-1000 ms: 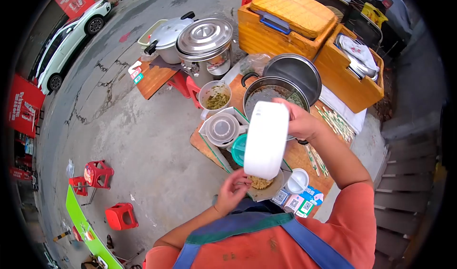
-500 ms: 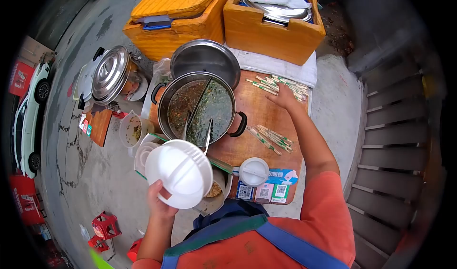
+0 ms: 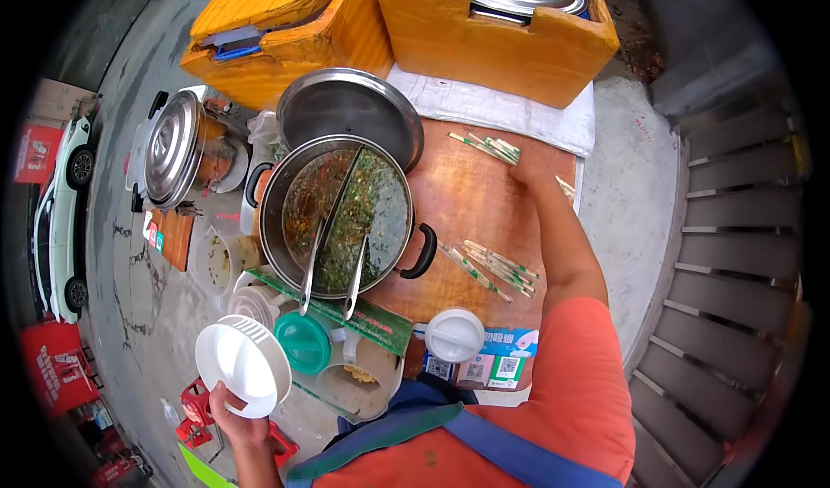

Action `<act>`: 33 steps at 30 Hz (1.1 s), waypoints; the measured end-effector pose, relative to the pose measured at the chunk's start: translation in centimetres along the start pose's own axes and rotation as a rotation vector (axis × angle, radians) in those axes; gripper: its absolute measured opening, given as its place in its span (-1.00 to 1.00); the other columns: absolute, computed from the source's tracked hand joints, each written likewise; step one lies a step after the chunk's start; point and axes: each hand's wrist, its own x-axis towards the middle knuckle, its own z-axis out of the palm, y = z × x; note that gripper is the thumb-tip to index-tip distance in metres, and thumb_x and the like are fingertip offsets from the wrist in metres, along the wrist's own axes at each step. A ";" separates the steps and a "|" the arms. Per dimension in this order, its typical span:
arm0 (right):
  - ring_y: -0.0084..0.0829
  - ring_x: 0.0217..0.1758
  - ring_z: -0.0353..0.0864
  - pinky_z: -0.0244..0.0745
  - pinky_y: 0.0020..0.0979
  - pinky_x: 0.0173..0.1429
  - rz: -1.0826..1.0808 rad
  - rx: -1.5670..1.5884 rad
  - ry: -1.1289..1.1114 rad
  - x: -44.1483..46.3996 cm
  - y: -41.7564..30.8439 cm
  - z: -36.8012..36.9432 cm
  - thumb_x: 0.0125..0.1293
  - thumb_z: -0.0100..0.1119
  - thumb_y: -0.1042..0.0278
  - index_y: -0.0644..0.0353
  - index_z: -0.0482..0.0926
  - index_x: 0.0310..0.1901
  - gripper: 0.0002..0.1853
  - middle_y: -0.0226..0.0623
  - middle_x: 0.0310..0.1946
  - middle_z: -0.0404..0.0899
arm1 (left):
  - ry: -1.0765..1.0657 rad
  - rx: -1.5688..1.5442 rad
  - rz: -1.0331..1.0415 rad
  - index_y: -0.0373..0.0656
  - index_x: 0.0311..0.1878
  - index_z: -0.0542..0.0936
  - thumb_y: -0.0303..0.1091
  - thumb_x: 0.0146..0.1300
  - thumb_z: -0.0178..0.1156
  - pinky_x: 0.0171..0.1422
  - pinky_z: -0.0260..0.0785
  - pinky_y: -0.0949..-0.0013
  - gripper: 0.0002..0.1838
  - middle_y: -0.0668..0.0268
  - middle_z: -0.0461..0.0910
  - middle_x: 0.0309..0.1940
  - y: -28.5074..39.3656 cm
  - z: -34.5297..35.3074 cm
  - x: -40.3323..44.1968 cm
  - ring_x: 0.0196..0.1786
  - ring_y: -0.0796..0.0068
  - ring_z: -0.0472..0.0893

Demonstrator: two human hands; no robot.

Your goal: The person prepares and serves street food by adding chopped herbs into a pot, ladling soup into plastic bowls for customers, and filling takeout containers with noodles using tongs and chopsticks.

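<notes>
White bowl [image 3: 242, 365] is at the near left, tilted, with the left hand [image 3: 240, 426]'s fingers clamped on its rim, thumb inside. Right hand [image 3: 534, 172] is on the wrapped sticks [image 3: 493, 148] at the far right of the worktop [image 3: 467, 196], so I'd call this the stick-gathering step. Can't tell if those fingers are closed, the hand hides them. A clean pickup would want a snug grip and the bowl level, clear of the divided pot [image 3: 263, 220] between.
</notes>
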 end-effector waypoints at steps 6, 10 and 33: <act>-0.13 -0.03 0.55 0.43 -0.20 0.07 0.046 0.199 -0.153 -7.0 -1.1 2.9 -0.03 0.14 0.33 0.25 0.54 -0.11 -0.62 0.02 -0.15 0.56 | -0.087 -0.004 0.002 -0.27 0.24 0.26 -0.14 0.11 0.05 0.22 0.28 0.19 -0.36 0.18 0.41 0.12 -0.3 0.1 0.5 0.15 0.22 0.43; -0.06 0.31 0.21 0.24 -0.16 0.26 -0.030 0.286 -0.106 -15.3 -2.2 7.3 -0.04 0.27 0.20 0.17 0.29 0.19 -0.30 -0.05 0.28 0.19 | -0.093 -0.011 -0.012 -0.27 0.23 0.26 -0.13 0.09 0.08 0.22 0.28 0.18 -0.35 0.16 0.42 0.12 0.2 -0.9 0.1 0.14 0.19 0.44; -0.43 -0.39 0.52 0.45 -0.45 -0.27 -0.626 0.666 0.400 -37.4 -29.5 0.2 0.16 0.17 0.43 0.21 0.52 -0.09 -0.74 -0.28 -0.42 0.52 | 0.120 -0.358 0.178 -0.25 0.21 0.27 -0.24 0.18 0.06 0.25 0.24 0.19 -0.45 0.22 0.40 0.14 12.0 -32.3 2.2 0.18 0.29 0.40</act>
